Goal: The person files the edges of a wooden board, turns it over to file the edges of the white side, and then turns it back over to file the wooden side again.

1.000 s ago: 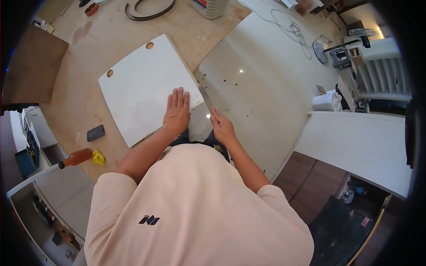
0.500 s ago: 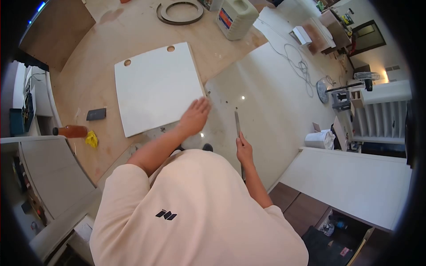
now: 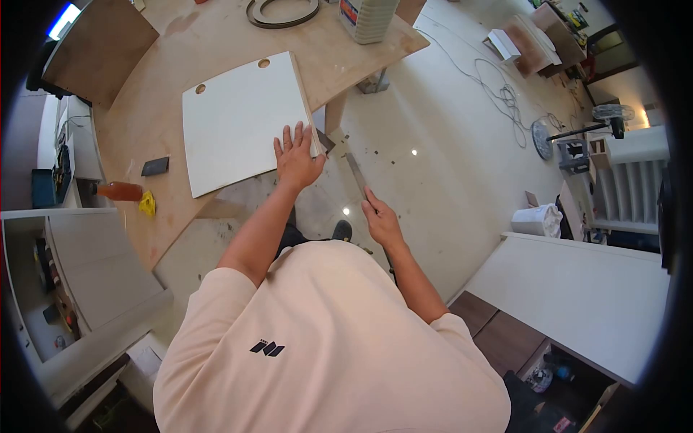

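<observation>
A white panel (image 3: 234,126) with two round holes along its far edge lies on the wooden table (image 3: 137,144). My left hand (image 3: 297,159) rests on the panel's near right corner, fingers spread, with the thumb by the edge. In my right hand (image 3: 382,222) is a long, thin, flat metal tool (image 3: 355,173), its far end pointing up and left toward that corner, a short way off the panel. What the tool is exactly cannot be made out.
On the table are a dark block (image 3: 155,167), an orange-brown bottle (image 3: 121,191), a yellow crumpled piece (image 3: 147,203), a coiled strip (image 3: 283,22) and a white jug (image 3: 368,20). A fan (image 3: 543,140) and cables (image 3: 505,97) are on the floor at right.
My left hand has shifted left and up onto the panel's corner with its fingers spread wider. My right hand has moved left and up with the tool, which now tilts toward the panel.
</observation>
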A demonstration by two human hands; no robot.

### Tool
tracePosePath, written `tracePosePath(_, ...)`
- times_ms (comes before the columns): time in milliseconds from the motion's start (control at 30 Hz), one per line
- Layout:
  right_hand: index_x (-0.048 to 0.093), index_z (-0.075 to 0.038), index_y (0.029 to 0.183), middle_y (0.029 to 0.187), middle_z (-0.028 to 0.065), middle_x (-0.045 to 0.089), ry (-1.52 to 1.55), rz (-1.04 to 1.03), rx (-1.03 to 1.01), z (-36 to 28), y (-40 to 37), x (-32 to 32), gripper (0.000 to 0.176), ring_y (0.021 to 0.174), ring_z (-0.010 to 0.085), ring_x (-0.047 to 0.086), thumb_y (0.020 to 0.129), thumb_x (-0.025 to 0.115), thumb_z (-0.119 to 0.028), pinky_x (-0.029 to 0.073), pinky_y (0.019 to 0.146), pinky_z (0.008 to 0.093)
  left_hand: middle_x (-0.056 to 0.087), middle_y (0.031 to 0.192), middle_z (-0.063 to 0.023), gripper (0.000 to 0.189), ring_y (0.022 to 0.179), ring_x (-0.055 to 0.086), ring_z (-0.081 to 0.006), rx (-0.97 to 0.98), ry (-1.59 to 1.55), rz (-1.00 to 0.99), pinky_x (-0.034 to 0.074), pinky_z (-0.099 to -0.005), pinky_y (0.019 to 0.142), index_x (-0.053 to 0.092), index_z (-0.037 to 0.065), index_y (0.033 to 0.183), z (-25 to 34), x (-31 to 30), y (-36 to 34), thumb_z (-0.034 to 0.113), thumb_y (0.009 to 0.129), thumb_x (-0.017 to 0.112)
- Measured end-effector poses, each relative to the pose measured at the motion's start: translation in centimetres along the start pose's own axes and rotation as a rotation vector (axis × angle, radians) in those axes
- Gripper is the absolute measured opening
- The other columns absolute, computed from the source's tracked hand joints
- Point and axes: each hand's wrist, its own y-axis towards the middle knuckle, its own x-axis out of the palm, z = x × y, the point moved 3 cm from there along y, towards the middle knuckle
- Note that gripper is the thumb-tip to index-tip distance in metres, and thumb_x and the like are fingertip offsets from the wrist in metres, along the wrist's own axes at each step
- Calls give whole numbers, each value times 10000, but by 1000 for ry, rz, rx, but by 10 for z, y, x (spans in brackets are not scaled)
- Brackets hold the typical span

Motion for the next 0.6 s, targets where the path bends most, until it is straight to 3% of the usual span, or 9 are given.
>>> tracePosePath(167, 560, -137, 1431, 1169, 208, 683, -58, -91, 42, -6, -1, -5, 452, 1041, 272, 654, 1006, 591, -287, 475, 955, 327, 171, 1690, -77, 888, 1563, 54, -347, -123, -34, -71, 18, -557, 1242, 255, 163, 1607, 7, -1, 2, 462, 859, 627)
tracePosePath(367, 567, -88, 1421, 1222, 203, 687, -4, -13, -47, -4, -6, 4, 443, 1090, 256, 659, 1011, 587, -257, 468, 981, 317, 128, 1700, -88, 918, 1564, 37, -357, -204, -63, -129, 2, -569, 1237, 218, 169, 1620, 3, 0, 9, 454, 847, 623)
tracePosePath(467, 552, -53, 1428, 1290, 201, 669, 9, 8, 0, -10, -9, 12, 461, 1183, 232, 640, 1012, 586, -249, 451, 1021, 312, 128, 1699, -95, 878, 1563, 40, -356, -241, -143, -123, 1, -546, 1243, 224, 152, 1617, -9, -1, 13, 468, 884, 589)
tracePosePath(567, 522, -12, 1441, 1326, 212, 649, 3, -51, 243, -37, -15, 17, 498, 1222, 211, 615, 1010, 591, -252, 437, 1041, 302, 129, 1698, -91, 819, 1566, 35, -333, -290, -239, -100, -1, -518, 1249, 225, 133, 1614, -32, -9, 20, 483, 939, 530)
tracePosePath(600, 512, 1, 1445, 1320, 208, 653, 15, -6, 175, -36, -15, 21, 515, 1203, 206, 619, 1007, 599, -257, 442, 1032, 301, 126, 1699, -85, 796, 1568, 28, -319, -276, -238, -100, -4, -508, 1250, 225, 126, 1613, -46, -17, 21, 482, 959, 504)
